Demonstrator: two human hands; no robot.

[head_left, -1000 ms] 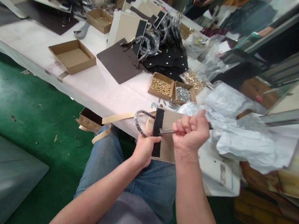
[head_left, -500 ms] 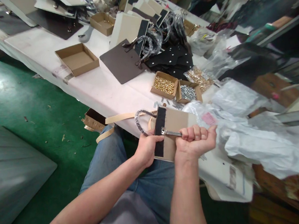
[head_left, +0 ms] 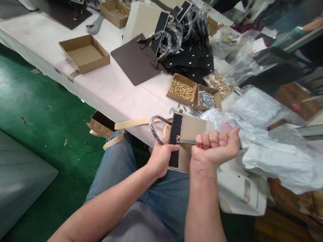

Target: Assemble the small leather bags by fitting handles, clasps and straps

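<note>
A beige bag panel [head_left: 193,127] with a black strip [head_left: 175,131] lies tilted at the table's edge, partly over my lap. My left hand [head_left: 161,156] grips its near left edge, thumb lying on the black strip. A wrapped bag handle [head_left: 154,128] loops out beside that hand. My right hand [head_left: 215,146] is closed in a fist around a flat metal hand tool [head_left: 187,141]. The tool's tip rests at a small metal fitting on the black strip; its exact kind I cannot make out.
Ahead stand cardboard boxes of gold studs [head_left: 181,89] and silver washers [head_left: 206,99]. Beyond them lie a dark brown panel [head_left: 135,60] and stacked beige panels [head_left: 142,20]. White plastic bags [head_left: 282,154] heap at the right. A tan strap [head_left: 132,123] hangs by my knee.
The view has shifted slightly, moving the table's things within it. Both hands keep their hold, and the tool's tip stays at the fitting; my right fist has turned a little.
</note>
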